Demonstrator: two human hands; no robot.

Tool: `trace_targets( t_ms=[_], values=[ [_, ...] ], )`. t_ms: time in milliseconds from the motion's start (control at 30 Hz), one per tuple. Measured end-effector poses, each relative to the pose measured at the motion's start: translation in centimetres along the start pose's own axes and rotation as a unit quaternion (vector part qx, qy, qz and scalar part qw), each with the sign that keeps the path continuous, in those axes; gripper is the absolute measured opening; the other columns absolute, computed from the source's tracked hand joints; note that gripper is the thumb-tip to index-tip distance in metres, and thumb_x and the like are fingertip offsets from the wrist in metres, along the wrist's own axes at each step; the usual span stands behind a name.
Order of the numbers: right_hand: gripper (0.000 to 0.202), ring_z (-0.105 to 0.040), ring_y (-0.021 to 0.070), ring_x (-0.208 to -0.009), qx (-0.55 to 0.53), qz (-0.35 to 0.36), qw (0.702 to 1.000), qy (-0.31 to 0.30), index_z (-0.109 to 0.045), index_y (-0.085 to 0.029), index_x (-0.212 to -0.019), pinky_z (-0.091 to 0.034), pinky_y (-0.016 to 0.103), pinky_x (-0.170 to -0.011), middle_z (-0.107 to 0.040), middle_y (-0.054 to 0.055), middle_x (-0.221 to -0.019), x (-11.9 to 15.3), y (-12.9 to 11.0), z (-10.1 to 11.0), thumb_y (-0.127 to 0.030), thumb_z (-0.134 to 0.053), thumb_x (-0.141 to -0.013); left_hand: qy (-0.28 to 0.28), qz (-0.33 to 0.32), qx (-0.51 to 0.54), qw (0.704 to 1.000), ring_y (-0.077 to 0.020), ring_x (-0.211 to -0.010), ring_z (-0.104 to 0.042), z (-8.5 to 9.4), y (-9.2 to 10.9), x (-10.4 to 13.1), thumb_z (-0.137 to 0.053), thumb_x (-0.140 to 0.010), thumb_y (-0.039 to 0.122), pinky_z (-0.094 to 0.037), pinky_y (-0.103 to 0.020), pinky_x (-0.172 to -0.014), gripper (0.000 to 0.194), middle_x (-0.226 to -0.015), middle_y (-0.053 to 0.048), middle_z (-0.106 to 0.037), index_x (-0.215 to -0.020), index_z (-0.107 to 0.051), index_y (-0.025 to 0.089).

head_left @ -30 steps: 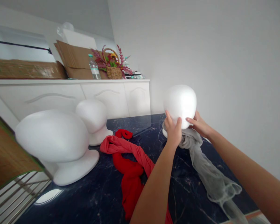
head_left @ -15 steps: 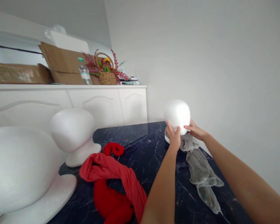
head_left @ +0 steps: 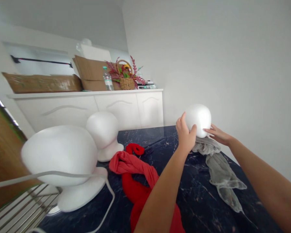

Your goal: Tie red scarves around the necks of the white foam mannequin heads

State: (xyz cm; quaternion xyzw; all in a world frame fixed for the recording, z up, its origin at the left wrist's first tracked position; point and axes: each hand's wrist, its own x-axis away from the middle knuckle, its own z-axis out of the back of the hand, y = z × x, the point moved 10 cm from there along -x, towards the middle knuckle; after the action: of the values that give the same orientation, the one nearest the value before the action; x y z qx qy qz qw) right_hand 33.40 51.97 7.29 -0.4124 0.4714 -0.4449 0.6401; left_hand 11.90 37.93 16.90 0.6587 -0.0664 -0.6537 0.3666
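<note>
A smooth white display head stands at the far right of the dark marbled table. My left hand is pressed to its left side, thumb across the front and fingers up along the edge. With my right hand I grip its lower right side, fingertips at the front. A sheer grey scarf is bunched around the base below, and its tail trails toward me over the table. Red scarves lie crumpled left of my left forearm, with a small red loop of cloth behind them.
Two more white heads stand on the left of the table. A white cable and a metal rack are at the lower left. A white cabinet behind bears cardboard boxes, a bottle and a flower basket.
The view has swung left, bringing the cable and rack into sight. My left hand has shifted up the head's left side with its fingers raised; my right hand stays at the lower right.
</note>
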Motion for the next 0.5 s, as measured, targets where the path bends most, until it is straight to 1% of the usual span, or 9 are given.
trace_targets(
  t_ms=[33,100,167,233,267,333,400,467,500],
  values=[
    [0.076,-0.043,0.0301,-0.126,-0.005,-0.013,0.999,0.037,-0.039,-0.029,-0.131,-0.036,0.051,-0.101,-0.046,0.013,-0.136,0.2,0.1,0.7,-0.053,-0.069,-0.066,0.017,-0.031,-0.014,0.999,-0.0200,-0.130,-0.035,2.1,1.5,0.0,-0.049,-0.084,0.024,-0.025,-0.035,-0.111,0.057,-0.137,-0.011,-0.042,-0.138,-0.030,0.021],
    [0.083,-0.041,0.0316,-0.127,-0.023,-0.014,0.983,0.181,-0.035,-0.024,-0.134,-0.037,0.050,-0.100,-0.042,0.016,-0.137,1.4,-0.1,2.9,-0.057,-0.068,-0.064,0.051,-0.079,-0.052,0.994,-0.0199,-0.128,-0.037,6.8,3.8,0.4,-0.046,-0.086,0.022,-0.027,-0.037,-0.110,0.051,-0.135,-0.011,-0.044,-0.135,-0.032,0.022],
    [0.083,-0.043,0.0317,-0.124,-0.033,0.020,0.938,0.344,-0.034,-0.017,-0.134,-0.038,0.045,-0.099,-0.042,0.020,-0.135,4.0,-1.2,4.4,-0.059,-0.062,-0.068,0.096,-0.109,-0.110,0.983,-0.0208,-0.126,-0.040,11.9,5.4,1.4,-0.046,-0.087,0.021,-0.031,-0.039,-0.107,0.047,-0.133,-0.011,-0.045,-0.132,-0.034,0.021],
    [0.072,-0.049,0.0290,-0.116,-0.033,0.068,0.896,0.437,-0.040,-0.014,-0.128,-0.040,0.041,-0.097,-0.048,0.019,-0.126,6.8,-2.8,3.2,-0.059,-0.055,-0.074,0.171,-0.131,-0.192,0.958,-0.0221,-0.122,-0.042,17.6,6.5,2.8,-0.049,-0.086,0.021,-0.033,-0.040,-0.104,0.045,-0.128,-0.012,-0.048,-0.129,-0.038,0.019],
    [0.064,-0.052,0.0272,-0.111,-0.026,0.088,0.898,0.430,-0.045,-0.014,-0.122,-0.041,0.039,-0.095,-0.052,0.016,-0.120,7.5,-3.7,1.3,-0.058,-0.053,-0.075,0.211,-0.141,-0.238,0.938,-0.0228,-0.121,-0.043,20.4,7.0,3.8,-0.051,-0.085,0.022,-0.033,-0.042,-0.104,0.044,-0.126,-0.013,-0.049,-0.127,-0.039,0.017],
    [0.049,-0.057,0.0237,-0.098,0.006,0.122,0.940,0.317,-0.055,-0.018,-0.106,-0.045,0.038,-0.089,-0.059,0.009,-0.103,7.6,-5.4,-5.1,-0.056,-0.054,-0.075,0.292,-0.152,-0.326,0.886,-0.0250,-0.121,-0.042,25.8,7.7,6.1,-0.057,-0.081,0.024,-0.029,-0.045,-0.105,0.048,-0.125,-0.015,-0.049,-0.126,-0.041,0.014],
    [0.045,-0.059,0.0215,-0.091,0.074,0.143,0.984,0.078,-0.059,-0.018,-0.101,-0.045,0.037,-0.087,-0.062,0.006,-0.094,7.4,-6.6,-15.1,-0.056,-0.054,-0.077,0.359,-0.138,-0.399,0.833,-0.0277,-0.124,-0.039,30.7,7.8,8.6,-0.063,-0.076,0.029,-0.026,-0.048,-0.107,0.058,-0.128,-0.017,-0.046,-0.127,-0.040,0.012],
    [0.052,-0.059,0.0221,-0.091,0.158,0.127,0.974,-0.104,-0.058,-0.017,-0.110,-0.046,0.037,-0.085,-0.063,0.008,-0.098,8.9,-6.1,-24.2,-0.058,-0.052,-0.078,0.392,-0.095,-0.449,0.798,-0.0309,-0.129,-0.033,35.0,6.8,10.8,-0.071,-0.069,0.038,-0.022,-0.051,-0.108,0.076,-0.134,-0.020,-0.040,-0.132,-0.037,0.011],
    [0.057,-0.058,0.0243,-0.096,0.209,0.116,0.959,-0.150,-0.058,-0.015,-0.114,-0.044,0.039,-0.087,-0.061,0.011,-0.106,9.8,-5.6,-27.5,-0.059,-0.053,-0.077,0.394,-0.066,-0.462,0.792,-0.0323,-0.131,-0.030,36.9,5.9,11.7,-0.074,-0.064,0.042,-0.020,-0.052,-0.109,0.087,-0.138,-0.021,-0.037,-0.134,-0.034,0.010]
  ],
)
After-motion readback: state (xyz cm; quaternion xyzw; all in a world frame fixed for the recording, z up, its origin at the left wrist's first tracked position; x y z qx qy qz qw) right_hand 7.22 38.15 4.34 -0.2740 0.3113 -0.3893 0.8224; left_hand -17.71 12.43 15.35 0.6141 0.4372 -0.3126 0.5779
